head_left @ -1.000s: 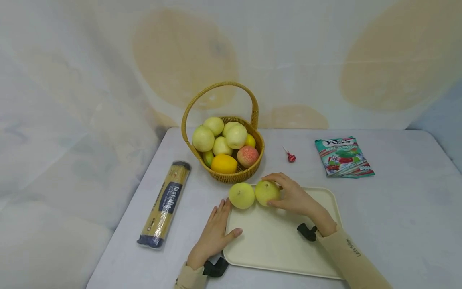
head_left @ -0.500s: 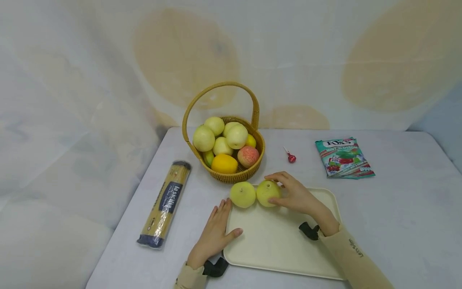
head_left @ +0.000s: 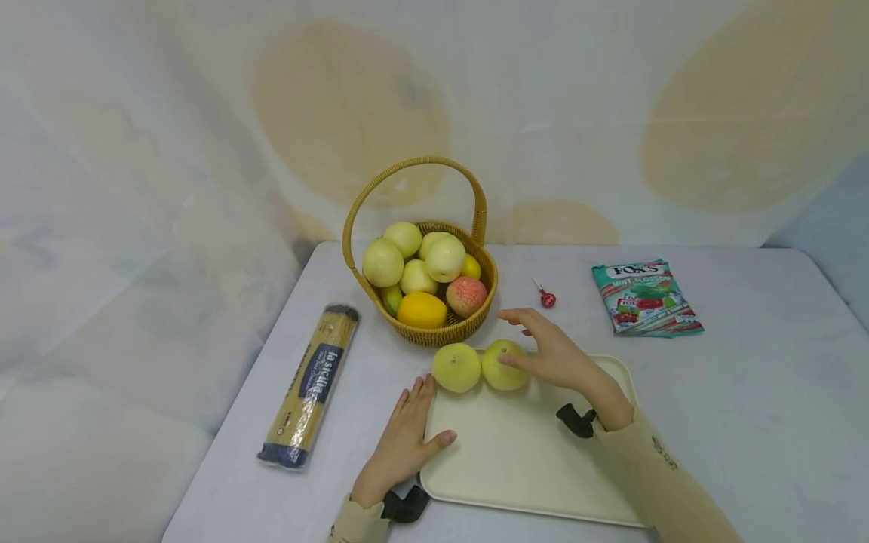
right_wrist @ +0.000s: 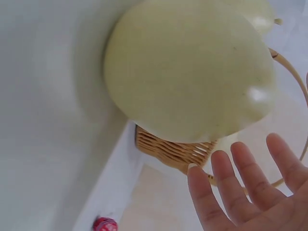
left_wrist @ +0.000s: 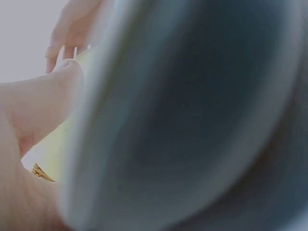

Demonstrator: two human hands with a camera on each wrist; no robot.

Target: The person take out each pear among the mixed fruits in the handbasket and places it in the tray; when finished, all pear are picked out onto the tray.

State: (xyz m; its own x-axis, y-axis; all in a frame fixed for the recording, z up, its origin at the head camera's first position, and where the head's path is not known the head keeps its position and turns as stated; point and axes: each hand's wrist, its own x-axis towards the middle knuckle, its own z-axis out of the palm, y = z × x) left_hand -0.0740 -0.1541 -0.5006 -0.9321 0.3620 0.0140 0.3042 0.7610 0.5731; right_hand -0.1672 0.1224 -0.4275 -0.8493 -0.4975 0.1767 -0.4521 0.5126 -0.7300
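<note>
Two round yellow-green fruits, apples or pears by their look, sit side by side on the far left part of a cream tray (head_left: 523, 452). My left hand (head_left: 397, 437) rests flat along the tray's left edge, fingertips near the left fruit (head_left: 456, 368) and thumb over the rim. Over the right fruit (head_left: 501, 371), my right hand (head_left: 557, 358) is spread, its thumb in front of the fruit. In the right wrist view, its straight fingers (right_wrist: 257, 187) stand apart from the large pale fruit (right_wrist: 187, 72). A blurred dark shape (left_wrist: 192, 106) hides most of the left wrist view.
A wicker basket (head_left: 451, 332) with several fruits and a tall handle stands behind the tray. To the left lies a spaghetti pack (head_left: 311, 385). A red lollipop (head_left: 547, 299) and a green candy bag (head_left: 646, 299) lie at the back right.
My right hand has let go of the right fruit, its fingers lifting away and spreading. The fruit stays beside the other one. My left hand has not moved.
</note>
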